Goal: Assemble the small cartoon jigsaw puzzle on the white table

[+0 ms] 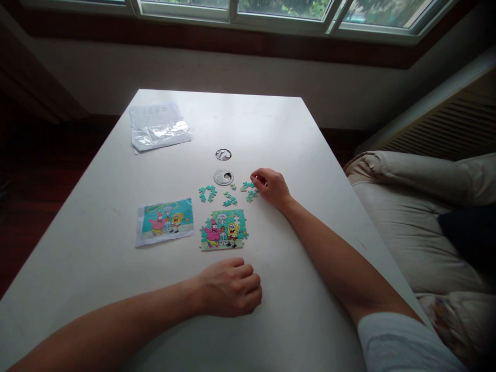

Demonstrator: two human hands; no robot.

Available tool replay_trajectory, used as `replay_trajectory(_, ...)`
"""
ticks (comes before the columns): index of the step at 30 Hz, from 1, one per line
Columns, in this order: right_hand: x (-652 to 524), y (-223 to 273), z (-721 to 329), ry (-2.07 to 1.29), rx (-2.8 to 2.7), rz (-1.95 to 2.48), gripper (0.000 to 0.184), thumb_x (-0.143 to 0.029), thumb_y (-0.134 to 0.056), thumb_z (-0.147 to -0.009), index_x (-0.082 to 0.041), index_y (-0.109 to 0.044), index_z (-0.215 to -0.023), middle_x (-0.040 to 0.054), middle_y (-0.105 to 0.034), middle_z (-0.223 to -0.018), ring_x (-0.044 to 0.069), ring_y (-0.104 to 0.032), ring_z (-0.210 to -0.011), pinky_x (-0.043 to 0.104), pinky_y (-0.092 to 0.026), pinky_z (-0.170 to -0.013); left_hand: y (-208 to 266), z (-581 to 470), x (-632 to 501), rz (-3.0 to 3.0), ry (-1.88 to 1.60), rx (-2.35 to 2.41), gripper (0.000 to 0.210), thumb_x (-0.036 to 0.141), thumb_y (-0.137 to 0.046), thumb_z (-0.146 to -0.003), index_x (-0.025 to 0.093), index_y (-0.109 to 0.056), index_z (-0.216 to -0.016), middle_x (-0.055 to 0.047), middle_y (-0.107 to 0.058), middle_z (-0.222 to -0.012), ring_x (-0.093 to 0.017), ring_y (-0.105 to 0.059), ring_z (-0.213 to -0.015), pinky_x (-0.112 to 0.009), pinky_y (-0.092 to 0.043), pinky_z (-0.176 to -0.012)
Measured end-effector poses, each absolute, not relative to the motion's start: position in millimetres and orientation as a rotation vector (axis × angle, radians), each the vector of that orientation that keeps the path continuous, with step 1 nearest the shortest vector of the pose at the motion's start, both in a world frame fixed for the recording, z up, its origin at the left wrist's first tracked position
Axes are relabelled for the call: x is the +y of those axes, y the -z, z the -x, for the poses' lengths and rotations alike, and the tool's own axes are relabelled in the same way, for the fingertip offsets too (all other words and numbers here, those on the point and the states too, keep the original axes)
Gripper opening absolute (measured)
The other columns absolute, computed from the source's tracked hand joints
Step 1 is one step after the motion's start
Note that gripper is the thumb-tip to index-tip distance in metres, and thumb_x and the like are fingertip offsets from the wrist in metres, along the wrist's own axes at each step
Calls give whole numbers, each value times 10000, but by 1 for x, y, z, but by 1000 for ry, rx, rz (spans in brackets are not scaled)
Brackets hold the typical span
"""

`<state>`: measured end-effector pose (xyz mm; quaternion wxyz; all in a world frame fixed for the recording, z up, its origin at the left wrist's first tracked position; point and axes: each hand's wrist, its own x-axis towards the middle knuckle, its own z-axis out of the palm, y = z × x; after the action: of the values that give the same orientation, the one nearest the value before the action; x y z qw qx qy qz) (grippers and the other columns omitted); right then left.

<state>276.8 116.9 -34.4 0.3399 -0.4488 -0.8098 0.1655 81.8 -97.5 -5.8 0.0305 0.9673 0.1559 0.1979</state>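
A partly joined jigsaw puzzle (221, 232) with cartoon figures lies flat in the middle of the table, with gaps in its upper right part and uneven edges. Just beyond it are loose green puzzle pieces (230, 199) in small groups. My right hand (271, 186) reaches to the rightmost group of puzzle pieces (250, 195), thumb and forefinger pinched at a piece there; its other fingers are curled. On the near side of the puzzle, my left hand (232, 287) rests on the table as a loose fist, knuckles up, with nothing visible in it.
Left of the puzzle lies a reference picture (166, 223) in a clear sleeve. Papers in a plastic bag (158, 126) lie at the far left of the white table (248, 124). Two round grommets (223, 177) sit in the tabletop. A cushioned seat (395, 217) stands to the right.
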Motion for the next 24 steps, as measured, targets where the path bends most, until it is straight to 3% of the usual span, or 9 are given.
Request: replay_trajectory(24,117,37,-276,-438,-2125,1167,142,-294,-581,-914,-217,-700,-895,15,-629,-730,160,-522,-656,292,-411,-657,4,-81,-96,-2982,-524,489,161,247,-534,-971,192,-555,-821,-29,-571,-776,-165,-492,-672,-338,-326,-608)
